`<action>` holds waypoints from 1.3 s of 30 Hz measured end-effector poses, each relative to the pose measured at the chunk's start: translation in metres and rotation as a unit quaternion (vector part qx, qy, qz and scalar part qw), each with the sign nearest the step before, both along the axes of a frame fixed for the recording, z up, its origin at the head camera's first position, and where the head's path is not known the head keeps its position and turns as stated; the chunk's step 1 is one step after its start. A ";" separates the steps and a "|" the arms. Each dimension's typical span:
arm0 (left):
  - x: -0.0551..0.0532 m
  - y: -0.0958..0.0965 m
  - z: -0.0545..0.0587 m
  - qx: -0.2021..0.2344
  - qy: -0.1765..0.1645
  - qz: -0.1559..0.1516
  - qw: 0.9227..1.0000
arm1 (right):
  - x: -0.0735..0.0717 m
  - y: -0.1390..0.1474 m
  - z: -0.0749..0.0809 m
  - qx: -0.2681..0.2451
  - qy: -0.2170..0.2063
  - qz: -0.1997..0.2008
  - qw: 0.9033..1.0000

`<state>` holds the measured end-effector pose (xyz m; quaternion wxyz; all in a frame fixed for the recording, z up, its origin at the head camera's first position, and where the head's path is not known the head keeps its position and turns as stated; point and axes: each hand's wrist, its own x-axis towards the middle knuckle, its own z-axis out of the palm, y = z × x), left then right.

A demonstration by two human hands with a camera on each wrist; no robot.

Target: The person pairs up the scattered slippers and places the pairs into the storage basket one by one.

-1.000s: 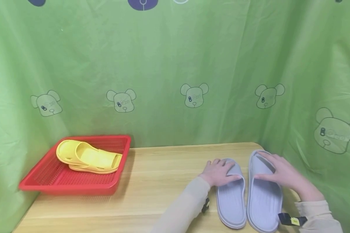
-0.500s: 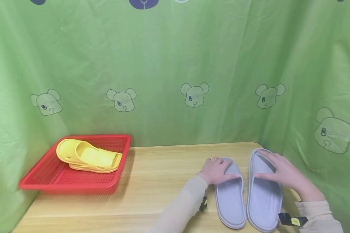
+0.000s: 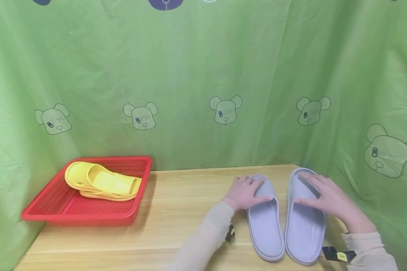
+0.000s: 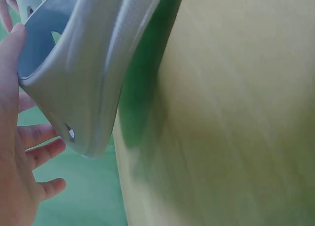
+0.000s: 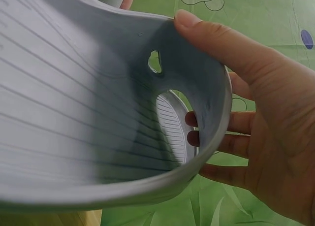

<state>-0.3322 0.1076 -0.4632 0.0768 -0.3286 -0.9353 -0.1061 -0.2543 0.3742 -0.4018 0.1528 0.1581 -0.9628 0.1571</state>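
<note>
Two pale grey-lavender slippers stand side by side at the right, toes pointing away, heels close together. My left hand [image 3: 245, 194] grips the strap of the left slipper [image 3: 267, 233]. The left wrist view shows its thumb at the strap's edge and fingertips by the toe of that slipper [image 4: 93, 73]. On the right slipper [image 3: 305, 235], my right hand [image 3: 330, 203] holds the strap. In the right wrist view, the thumb lies on the strap edge of this slipper [image 5: 113, 137], and two fingertips show through its toe opening.
A red plastic basket [image 3: 88, 218] stands at the left of the wooden table [image 3: 176, 210]. Yellow slippers [image 3: 105, 180] lie stacked inside it. Green curtain [image 3: 190, 75] with bear drawings encloses the back and sides.
Both slippers have shifted slightly away from me and a little left, toes and heels together. Each hand keeps its hold, the left one moving most. The basket and yellow slippers stay put.
</note>
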 end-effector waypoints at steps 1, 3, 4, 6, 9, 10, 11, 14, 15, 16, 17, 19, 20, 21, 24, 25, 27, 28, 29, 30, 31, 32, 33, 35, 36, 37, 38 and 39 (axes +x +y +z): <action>0.000 -0.002 0.001 0.000 0.001 0.001 1.000 | 0.000 -0.001 0.000 0.000 0.002 -0.001 1.000; -0.001 -0.004 0.001 0.005 0.003 0.002 1.000 | 0.001 -0.002 0.001 0.002 0.006 -0.004 1.000; -0.002 -0.006 0.002 0.009 0.005 0.001 1.000 | 0.001 -0.002 0.002 0.003 0.006 -0.006 1.000; -0.002 -0.009 0.002 0.015 0.010 0.000 1.000 | 0.002 -0.003 0.003 0.006 0.005 -0.008 1.000; -0.002 -0.014 0.004 0.024 0.020 -0.001 1.000 | 0.003 -0.005 0.004 0.010 0.012 -0.012 1.000; -0.002 -0.016 0.005 0.026 0.021 0.000 0.999 | 0.003 -0.005 0.005 0.010 0.015 -0.011 1.000; -0.001 -0.017 0.005 0.027 0.021 0.001 0.999 | 0.003 -0.005 0.005 0.011 0.019 -0.012 1.000; 0.000 -0.022 0.007 0.031 0.022 0.006 0.999 | 0.003 -0.006 0.005 0.011 0.027 -0.011 1.000; 0.000 -0.023 0.007 0.031 0.023 0.008 0.999 | 0.003 -0.006 0.005 0.011 0.029 -0.012 0.999; 0.000 -0.024 0.007 0.031 0.026 0.010 0.999 | 0.003 -0.006 0.005 0.011 0.029 -0.012 0.999; 0.000 -0.025 0.007 0.031 0.028 0.012 0.999 | 0.003 -0.006 0.004 0.011 0.029 -0.013 0.999; 0.001 -0.027 0.007 0.031 0.035 0.016 0.999 | 0.002 -0.006 0.005 0.010 0.030 -0.014 0.999; 0.001 -0.028 0.007 0.030 0.036 0.018 0.999 | 0.002 -0.006 0.005 0.010 0.030 -0.015 0.999; 0.001 -0.029 0.008 0.031 0.040 0.020 0.999 | 0.002 -0.006 0.005 0.010 0.030 -0.016 0.999; 0.003 -0.032 0.010 0.034 0.044 0.029 0.998 | 0.002 -0.006 0.006 0.011 0.031 -0.017 0.999; 0.004 -0.033 0.011 0.037 0.045 0.032 0.998 | 0.002 -0.006 0.006 0.012 0.032 -0.017 0.999; 0.005 -0.035 0.012 0.041 0.048 0.037 0.997 | 0.003 -0.007 0.006 0.013 0.035 -0.016 0.999; 0.006 -0.037 0.013 0.044 0.050 0.039 0.997 | 0.003 -0.007 0.006 0.013 0.036 -0.016 0.999; 0.006 -0.038 0.013 0.046 0.052 0.041 0.997 | 0.003 -0.007 0.006 0.014 0.038 -0.016 0.999; 0.006 -0.039 0.013 0.049 0.056 0.043 0.996 | 0.003 -0.008 0.007 0.013 0.039 -0.016 0.999; 0.007 -0.040 0.013 0.051 0.060 0.045 0.996 | 0.003 -0.008 0.007 0.013 0.040 -0.017 0.999; 0.007 -0.041 0.013 0.053 0.064 0.046 0.995 | 0.004 -0.009 0.007 0.013 0.040 -0.017 0.999; 0.007 -0.042 0.013 0.054 0.068 0.049 0.995 | 0.004 -0.009 0.008 0.013 0.039 -0.018 0.999; 0.007 -0.044 0.013 0.057 0.076 0.054 0.994 | 0.004 -0.010 0.008 0.011 0.038 -0.020 0.999; 0.007 -0.046 0.013 0.057 0.079 0.056 0.994 | 0.004 -0.011 0.008 0.009 0.038 -0.020 0.999; 0.008 -0.047 0.013 0.058 0.084 0.058 0.993 | 0.004 -0.011 0.008 0.009 0.038 -0.020 0.999; 0.008 -0.048 0.013 0.059 0.087 0.060 0.993 | 0.004 -0.012 0.008 0.008 0.039 -0.019 0.999; 0.009 -0.049 0.013 0.059 0.088 0.062 0.992 | 0.004 -0.013 0.008 0.008 0.041 -0.019 0.999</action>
